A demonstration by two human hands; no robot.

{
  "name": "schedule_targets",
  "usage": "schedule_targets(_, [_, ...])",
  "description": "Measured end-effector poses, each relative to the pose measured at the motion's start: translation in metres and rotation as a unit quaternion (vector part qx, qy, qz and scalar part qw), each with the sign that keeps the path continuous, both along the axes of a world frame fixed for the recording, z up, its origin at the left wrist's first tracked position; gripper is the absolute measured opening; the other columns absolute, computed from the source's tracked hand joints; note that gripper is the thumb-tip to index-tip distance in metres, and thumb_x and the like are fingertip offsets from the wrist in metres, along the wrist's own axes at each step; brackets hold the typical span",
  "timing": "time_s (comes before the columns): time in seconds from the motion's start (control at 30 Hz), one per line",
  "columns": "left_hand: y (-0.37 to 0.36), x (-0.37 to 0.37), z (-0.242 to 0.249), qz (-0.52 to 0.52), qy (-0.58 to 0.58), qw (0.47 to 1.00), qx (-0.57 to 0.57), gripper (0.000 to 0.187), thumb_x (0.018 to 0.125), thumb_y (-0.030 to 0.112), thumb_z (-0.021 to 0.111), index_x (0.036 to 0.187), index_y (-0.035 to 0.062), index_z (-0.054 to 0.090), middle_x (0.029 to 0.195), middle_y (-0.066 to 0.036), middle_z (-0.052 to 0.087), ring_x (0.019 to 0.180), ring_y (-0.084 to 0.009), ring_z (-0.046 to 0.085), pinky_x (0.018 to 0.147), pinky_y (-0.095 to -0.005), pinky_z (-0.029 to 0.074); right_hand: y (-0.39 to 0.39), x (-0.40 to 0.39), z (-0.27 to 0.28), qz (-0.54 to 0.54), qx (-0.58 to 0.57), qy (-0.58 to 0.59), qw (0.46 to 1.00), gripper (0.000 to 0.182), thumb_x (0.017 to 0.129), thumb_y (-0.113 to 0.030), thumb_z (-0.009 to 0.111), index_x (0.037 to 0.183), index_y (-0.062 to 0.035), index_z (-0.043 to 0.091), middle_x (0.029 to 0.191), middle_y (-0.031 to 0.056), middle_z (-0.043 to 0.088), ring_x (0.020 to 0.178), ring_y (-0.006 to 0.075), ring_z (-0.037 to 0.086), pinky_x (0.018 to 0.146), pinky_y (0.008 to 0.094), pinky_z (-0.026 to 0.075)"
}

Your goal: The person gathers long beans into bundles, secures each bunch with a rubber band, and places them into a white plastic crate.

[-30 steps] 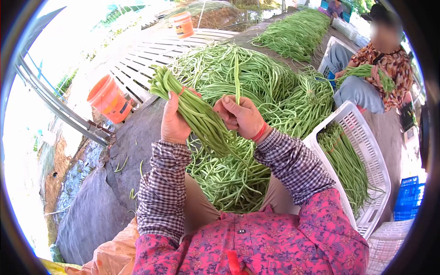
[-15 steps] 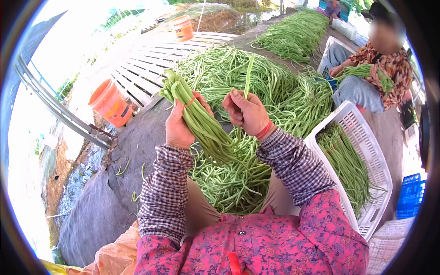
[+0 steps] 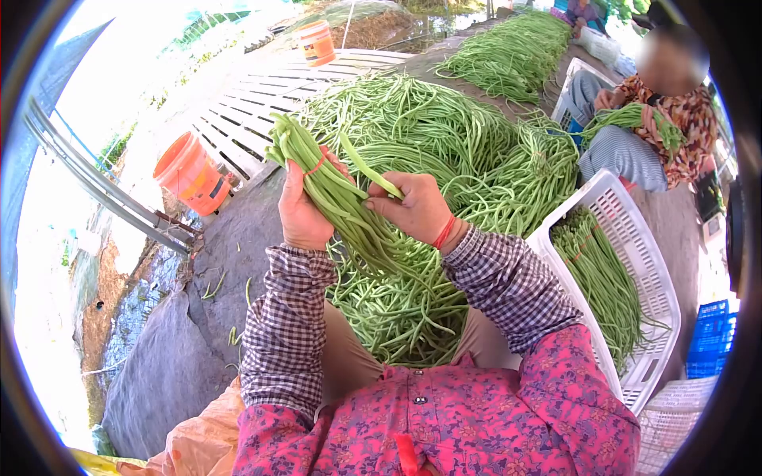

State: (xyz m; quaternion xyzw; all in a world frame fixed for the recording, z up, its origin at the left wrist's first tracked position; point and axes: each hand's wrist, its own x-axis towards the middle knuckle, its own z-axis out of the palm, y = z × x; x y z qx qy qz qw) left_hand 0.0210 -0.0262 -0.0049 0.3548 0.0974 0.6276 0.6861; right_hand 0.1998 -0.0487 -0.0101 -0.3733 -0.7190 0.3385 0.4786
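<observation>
My left hand (image 3: 307, 213) is wrapped round a bundle of long green beans (image 3: 343, 208), which a red rubber band circles near its upper end. The bundle slants down to the right in front of me. Close beside it, my right hand (image 3: 414, 208) pinches a single long bean (image 3: 367, 165) whose end sticks up to the left, towards the bundle's top. A red band sits on my right wrist. Below and beyond both hands spreads a large heap of loose long beans (image 3: 413, 119).
A white crate (image 3: 663, 317) holding bundled beans stands to my right, with a blue crate (image 3: 709, 341) past it. Orange buckets (image 3: 189, 178) stand at left and back. Another person (image 3: 675, 147) sits at the upper right with beans. Another bean pile (image 3: 512, 59) lies farther back.
My right hand has moved slightly down and left, towards the bundle. The single bean has tipped from upright to leaning left. The other person's hand has risen a little.
</observation>
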Motion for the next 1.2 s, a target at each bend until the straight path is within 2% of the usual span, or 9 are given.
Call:
schedule_targets(0.13, [0.004, -0.003, -0.005, 0.038, 0.016, 0.999, 0.016, 0.047, 0.093, 0.043, 0.047, 0.115, 0.0012, 0.049, 0.1, -0.009, 0.056, 0.089, -0.0203, 0.055, 0.079, -0.0369, 0.048, 0.001, 0.003, -0.002, 0.064, -0.036, 0.076, 0.994, 0.02, 0.081, -0.01, 0.066, 0.098, -0.0002, 0.063, 0.077, -0.0004, 0.061, 0.066, 0.0044, 0.052, 0.058, 0.0207, 0.042])
schedule_targets(0.27, [0.002, -0.004, -0.007, 0.047, 0.094, 0.992, 0.076, 0.047, 0.091, 0.041, 0.051, 0.118, 0.0029, 0.047, 0.1, -0.008, 0.055, 0.091, -0.0203, 0.055, 0.081, -0.0375, 0.047, -0.003, 0.007, 0.011, 0.23, -0.171, 0.142, 0.948, 0.023, 0.085, -0.013, 0.065, 0.1, 0.003, 0.063, 0.083, 0.0008, 0.063, 0.071, 0.0055, 0.055, 0.063, 0.021, 0.046])
schedule_targets(0.37, [-0.006, 0.003, -0.009, 0.027, 0.112, 0.984, 0.137, 0.043, 0.086, 0.027, 0.062, 0.118, 0.0038, 0.047, 0.102, -0.008, 0.055, 0.094, -0.0198, 0.056, 0.083, -0.0374, 0.048, -0.005, -0.003, 0.01, 0.213, -0.179, 0.134, 0.951, 0.022, 0.087, -0.016, 0.063, 0.099, 0.0034, 0.063, 0.08, -0.0002, 0.063, 0.07, 0.0041, 0.053, 0.062, 0.0199, 0.045])
schedule_targets(0.4, [-0.005, 0.005, -0.007, 0.025, 0.107, 0.986, 0.127, 0.044, 0.081, 0.014, 0.068, 0.118, 0.0039, 0.047, 0.102, -0.007, 0.056, 0.095, -0.0196, 0.056, 0.083, -0.0378, 0.05, -0.006, -0.004, 0.011, 0.194, -0.175, 0.145, 0.954, 0.023, 0.089, -0.018, 0.061, 0.097, 0.0038, 0.064, 0.077, -0.001, 0.062, 0.068, 0.0031, 0.051, 0.06, 0.0207, 0.044])
schedule_targets(0.5, [-0.006, 0.005, -0.007, 0.036, 0.128, 0.988, 0.076, 0.043, 0.079, 0.011, 0.068, 0.117, 0.0039, 0.048, 0.101, -0.007, 0.057, 0.095, -0.0196, 0.056, 0.085, -0.0378, 0.049, -0.004, -0.001, 0.007, 0.171, -0.15, 0.111, 0.967, 0.023, 0.089, -0.018, 0.061, 0.097, 0.0043, 0.063, 0.074, -0.0014, 0.06, 0.067, 0.0031, 0.05, 0.058, 0.0208, 0.043])
schedule_targets(0.63, [-0.005, 0.007, -0.005, 0.018, 0.087, 0.994, 0.062, 0.039, 0.079, 0.01, 0.068, 0.114, 0.0045, 0.05, 0.097, -0.005, 0.056, 0.093, -0.018, 0.055, 0.088, -0.0364, 0.046, -0.003, 0.002, 0.007, 0.182, -0.126, 0.08, 0.972, 0.022, 0.089, -0.017, 0.06, 0.095, 0.0041, 0.063, 0.071, -0.0023, 0.058, 0.066, 0.0028, 0.048, 0.057, 0.0212, 0.041])
schedule_targets(1.0, [0.001, 0.004, -0.01, -0.02, 0.032, 0.997, 0.074, 0.033, 0.08, 0.008, 0.066, 0.109, 0.0016, 0.052, 0.092, -0.008, 0.056, 0.086, -0.0202, 0.056, 0.075, -0.0362, 0.049, 0.003, 0.002, -0.001, 0.21, -0.044, 0.029, 0.976, 0.014, 0.087, -0.012, 0.061, 0.09, 0.0019, 0.062, 0.068, -0.003, 0.053, 0.065, 0.0035, 0.044, 0.057, 0.0229, 0.039])
schedule_targets(1.1, [-0.001, 0.004, -0.006, -0.024, 0.024, 0.998, 0.046, 0.034, 0.081, 0.011, 0.066, 0.111, 0.0017, 0.051, 0.094, -0.007, 0.055, 0.086, -0.0199, 0.056, 0.077, -0.0359, 0.049, 0.005, 0.004, -0.002, 0.223, -0.054, 0.04, 0.973, 0.014, 0.087, -0.013, 0.062, 0.088, 0.0008, 0.062, 0.07, -0.0025, 0.054, 0.066, 0.0033, 0.045, 0.058, 0.0226, 0.039])
schedule_targets(1.2, [-0.003, 0.003, 0.0, -0.016, 0.022, 0.999, 0.022, 0.036, 0.082, 0.016, 0.066, 0.112, 0.0017, 0.05, 0.096, -0.006, 0.054, 0.089, -0.0193, 0.055, 0.078, -0.0351, 0.048, 0.005, 0.016, 0.008, 0.159, -0.212, 0.031, 0.964, 0.016, 0.087, -0.015, 0.064, 0.089, 0.0002, 0.062, 0.073, -0.0026, 0.054, 0.067, 0.0036, 0.046, 0.059, 0.0203, 0.04])
